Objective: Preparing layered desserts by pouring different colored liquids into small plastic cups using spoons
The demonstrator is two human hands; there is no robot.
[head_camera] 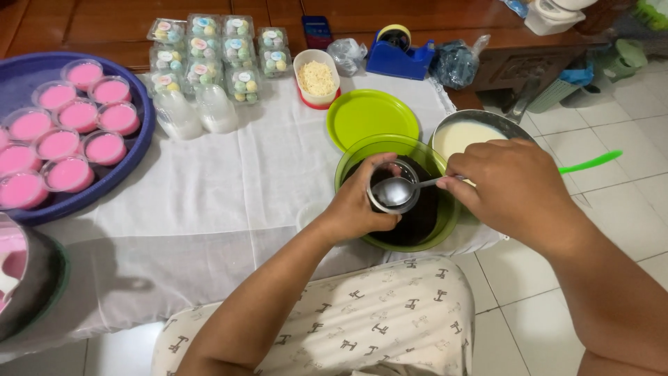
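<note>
Surface: low counter under a white cloth (229,202), wood showing at the far edge, pale tiled floor (619,209) to the right.

Blue tray (139,150), far left: about ten lidded pink cups (104,148), the left ones cut by the frame.

Behind centre: about twelve clear boxes (205,59) of small coloured balls; one tub of crumbs (316,79); one blue tape dispenser (398,56).

Green lid (369,117), one, flat.

Green bowl (445,209), one, dark contents, at the counter's near right edge.

Left hand (358,209): grip closed around a small clear cup (394,186), held over the bowl.

Right hand (515,188): grip pinched on a metal spoon (400,189), its bowl inside the cup.

Metal pot (465,132) of cream liquid behind; open cloth lies mid-counter.
</note>
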